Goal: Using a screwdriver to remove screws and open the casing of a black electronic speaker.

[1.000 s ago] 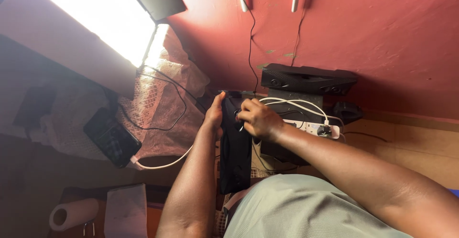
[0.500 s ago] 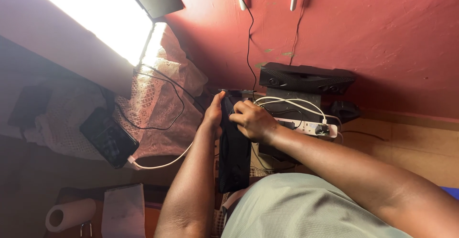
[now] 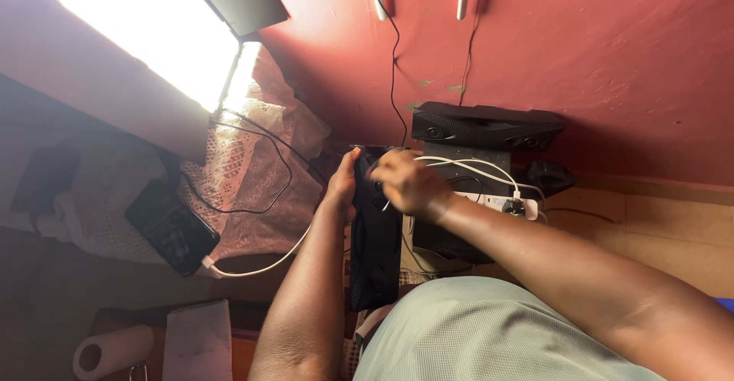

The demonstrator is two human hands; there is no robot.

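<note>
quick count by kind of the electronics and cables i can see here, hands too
Hands: 2, the left hand and right hand, both on the tall black device
Black devices: 2, that one and the black speaker bar
Phones: 1, the phone
Power strips: 1, the white power strip
White cables: 2, the phone cable and plug cable
Total: 8

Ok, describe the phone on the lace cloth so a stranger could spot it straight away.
Start at the bright window strip at upper left and follow the pale lace cloth down from it. The phone lies at the cloth's lower left edge, left of the person's left hand. It is the only flat dark slab with a white cable plugged into its corner.
</note>
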